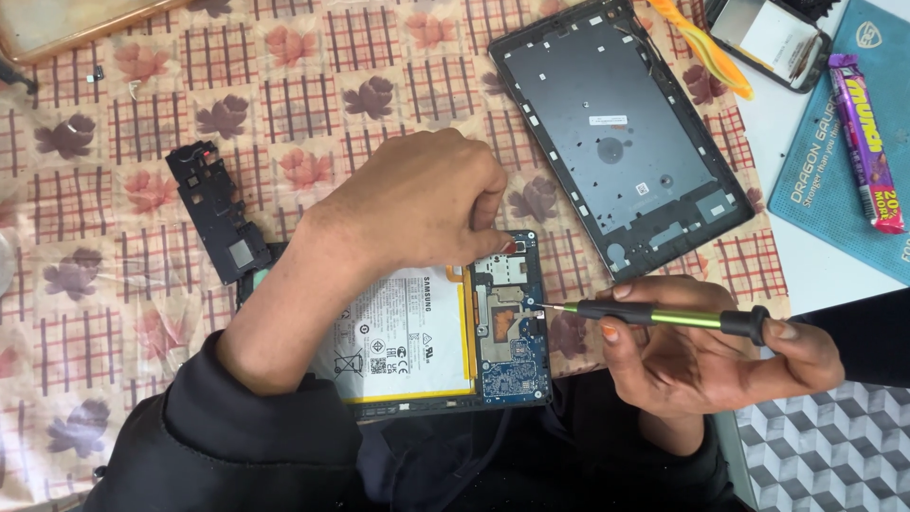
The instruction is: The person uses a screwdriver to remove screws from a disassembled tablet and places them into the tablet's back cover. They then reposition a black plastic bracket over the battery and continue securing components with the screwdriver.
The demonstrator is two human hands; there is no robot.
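My dark sleeves (256, 446) sit closest to me, and from them my two hands reach over an opened tablet (431, 332). My left hand (417, 204) is curled down on the tablet's upper edge, fingertips pressed together near the circuit board as if pinching something small; what lies under them I cannot tell. My right hand (706, 356) is closed around a slim screwdriver (654, 317) with a black and green handle, its thin tip touching the metal shield on the board, just right of my left fingertips.

The tablet lies face down with its back off. A large white battery (403, 337) edged in yellow fills most of it, partly under my left forearm, and a blue circuit board (517, 346) with silver shields runs along its right side, between my two hands.

Beyond my left hand, up and to the right, the removed dark grey back cover (621, 133) lies inside up. Left of my left wrist sits a black plastic inner part (213, 213). Past the back cover are an orange plastic pry tool (706, 43) and a phone (768, 38) lying flat. Above my right hand a purple wrapped candy bar (867, 142) rests on a teal work mat (825, 180).

Everything near my hands lies on a beige cloth (114, 284) printed with red checks and leaves; a grey cube-patterned floor (825, 455) shows below my right hand.
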